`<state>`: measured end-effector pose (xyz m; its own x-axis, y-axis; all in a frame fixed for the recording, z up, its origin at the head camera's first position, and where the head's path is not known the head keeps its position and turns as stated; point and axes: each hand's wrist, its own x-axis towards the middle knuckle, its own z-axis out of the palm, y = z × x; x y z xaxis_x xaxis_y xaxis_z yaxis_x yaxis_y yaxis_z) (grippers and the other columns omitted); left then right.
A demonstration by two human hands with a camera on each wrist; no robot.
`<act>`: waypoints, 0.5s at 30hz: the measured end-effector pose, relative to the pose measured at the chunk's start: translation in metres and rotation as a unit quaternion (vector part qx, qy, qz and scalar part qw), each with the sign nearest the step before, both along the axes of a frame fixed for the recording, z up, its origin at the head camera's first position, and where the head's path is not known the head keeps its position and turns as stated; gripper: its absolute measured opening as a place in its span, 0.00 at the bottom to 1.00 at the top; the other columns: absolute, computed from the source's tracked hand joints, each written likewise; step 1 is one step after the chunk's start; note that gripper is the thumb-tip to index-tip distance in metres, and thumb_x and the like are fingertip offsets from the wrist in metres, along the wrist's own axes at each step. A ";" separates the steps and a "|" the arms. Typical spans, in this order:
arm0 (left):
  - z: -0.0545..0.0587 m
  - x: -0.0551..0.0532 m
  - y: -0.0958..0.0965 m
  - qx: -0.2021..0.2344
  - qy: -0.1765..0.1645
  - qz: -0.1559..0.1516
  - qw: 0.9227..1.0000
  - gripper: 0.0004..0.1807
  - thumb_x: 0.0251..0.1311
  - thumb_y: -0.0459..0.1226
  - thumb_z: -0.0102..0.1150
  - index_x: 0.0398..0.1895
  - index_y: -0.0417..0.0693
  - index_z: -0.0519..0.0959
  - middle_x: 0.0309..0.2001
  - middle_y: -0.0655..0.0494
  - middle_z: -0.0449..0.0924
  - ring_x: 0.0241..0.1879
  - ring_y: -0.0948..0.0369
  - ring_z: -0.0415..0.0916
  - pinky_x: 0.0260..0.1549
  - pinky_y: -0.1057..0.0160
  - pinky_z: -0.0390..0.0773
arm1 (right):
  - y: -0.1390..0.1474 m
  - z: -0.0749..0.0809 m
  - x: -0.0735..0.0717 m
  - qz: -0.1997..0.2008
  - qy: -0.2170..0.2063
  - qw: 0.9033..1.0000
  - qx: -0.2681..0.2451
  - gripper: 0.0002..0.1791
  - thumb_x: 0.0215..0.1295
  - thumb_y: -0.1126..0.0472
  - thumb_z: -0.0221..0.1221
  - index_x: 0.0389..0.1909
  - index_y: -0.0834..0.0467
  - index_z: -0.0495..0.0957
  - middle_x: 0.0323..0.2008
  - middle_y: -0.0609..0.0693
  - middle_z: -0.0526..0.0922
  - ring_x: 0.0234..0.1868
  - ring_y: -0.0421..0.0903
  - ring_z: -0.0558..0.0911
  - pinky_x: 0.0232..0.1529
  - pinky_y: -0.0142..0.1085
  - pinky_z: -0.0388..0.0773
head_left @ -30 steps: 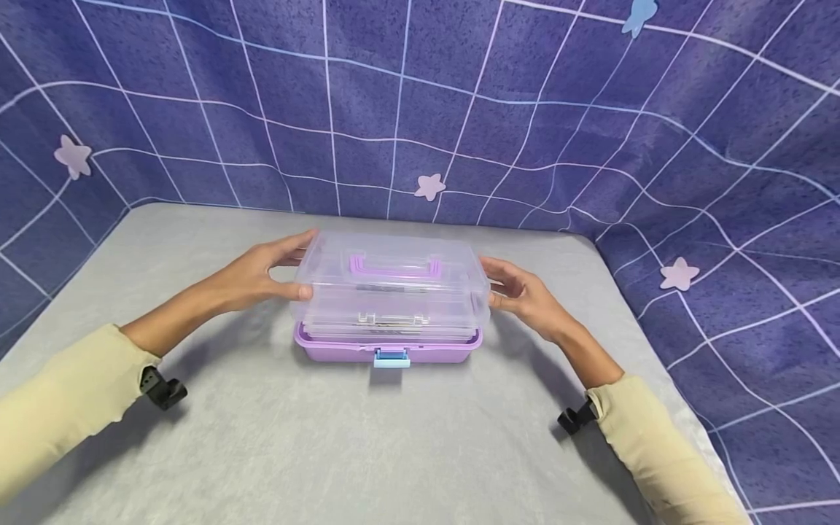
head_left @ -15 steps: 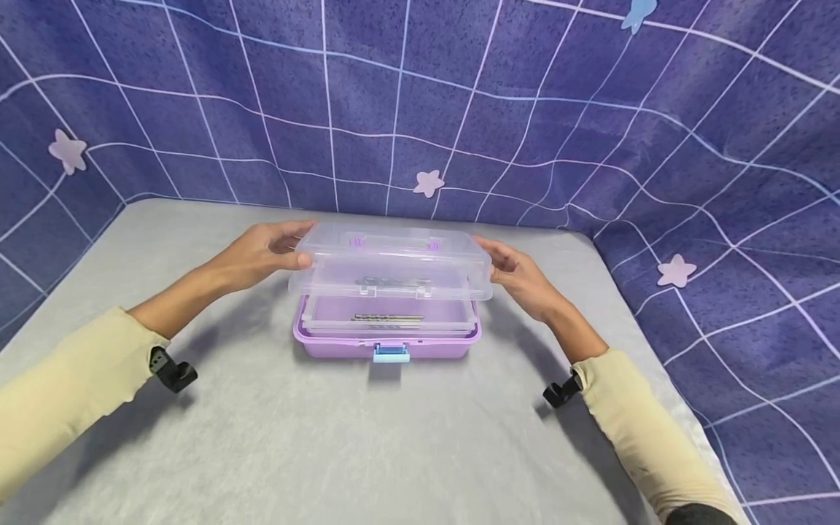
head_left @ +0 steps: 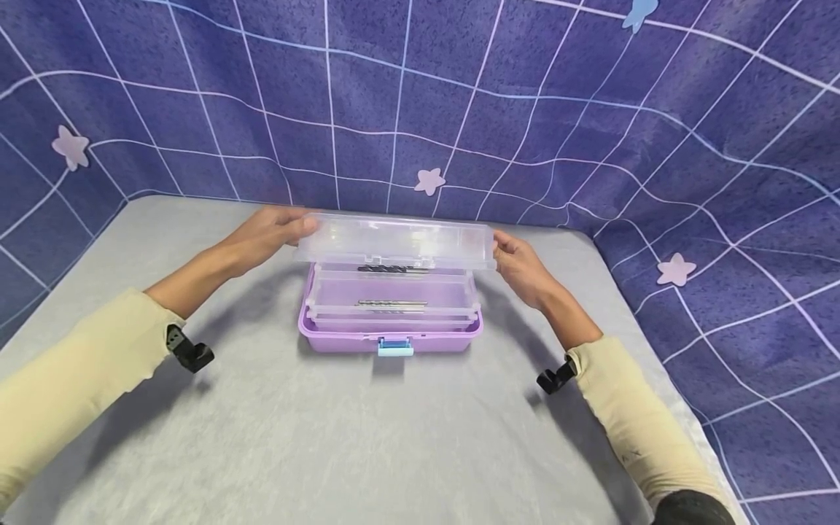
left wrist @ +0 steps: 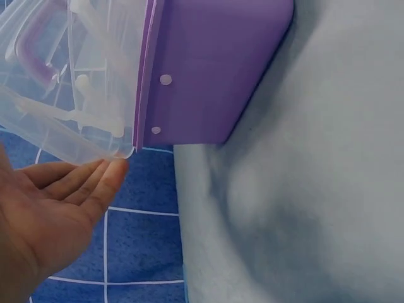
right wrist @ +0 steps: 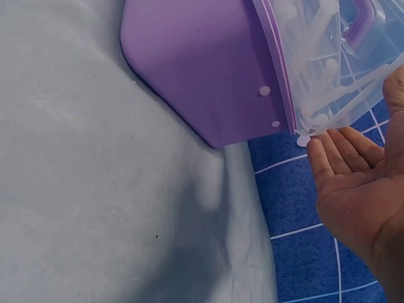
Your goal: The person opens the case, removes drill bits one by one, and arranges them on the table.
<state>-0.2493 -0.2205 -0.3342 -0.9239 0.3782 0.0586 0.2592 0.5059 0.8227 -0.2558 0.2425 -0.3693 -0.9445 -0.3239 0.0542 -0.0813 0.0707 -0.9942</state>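
A purple toolbox (head_left: 341,342) with a light-blue latch (head_left: 395,348) stands on the table, its clear plastic lid (head_left: 400,237) raised and tilted back. My left hand (head_left: 265,232) holds the lid's left end, thumb in front. At the opposite end, my right hand (head_left: 525,273) holds it between thumb and fingers. Both wrist views show nearly straight fingers touching the lid's edge. Clear stepped trays (head_left: 335,292) are spread inside the box. Dark drill bits (head_left: 380,269) lie in the rear tray; silver drill bits (head_left: 391,303) lie in the one ahead. A purple carrying handle (left wrist: 38,50) is on the lid.
Grey cloth covers the table (head_left: 380,437) around the box. Behind it hangs a blue-purple curtain (head_left: 367,95) with a grid pattern and stars. Black camera mounts (head_left: 190,351) sit at both wrists.
Both hands have swung the lid up and away to the back. The trays have spread apart, bringing the drill bits into plain sight. The box base has stayed nearly in place.
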 end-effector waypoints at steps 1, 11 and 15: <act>0.001 -0.001 0.001 0.000 -0.006 0.003 1.000 0.41 0.84 0.58 0.45 0.83 0.36 0.73 0.83 0.35 0.71 0.77 0.35 0.74 0.78 0.33 0.70 | 0.000 0.000 -0.001 0.001 -0.003 1.000 -0.011 0.39 0.85 0.50 0.57 0.81 0.76 0.65 0.49 0.36 0.87 0.53 0.33 0.84 0.62 0.27 0.82; 0.010 -0.018 0.012 0.071 -0.080 0.059 0.993 0.44 0.80 0.73 0.44 0.48 0.41 0.84 0.45 0.43 0.81 0.41 0.62 0.89 0.81 0.38 0.70 | -0.007 0.009 -0.016 -0.014 -0.025 0.998 -0.048 0.16 0.93 0.62 0.47 0.63 0.64 0.81 0.49 0.37 0.89 0.54 0.34 0.88 0.65 0.32 0.84; 0.016 -0.026 0.021 0.086 -0.104 0.072 0.988 0.59 0.77 0.79 0.35 0.84 0.37 0.71 0.69 0.30 0.81 0.39 0.61 0.91 0.60 0.50 0.89 | -0.012 0.014 -0.025 -0.035 -0.042 0.998 -0.038 0.26 0.94 0.55 0.46 0.72 0.73 0.76 0.44 0.40 0.92 0.46 0.36 0.90 0.56 0.30 0.88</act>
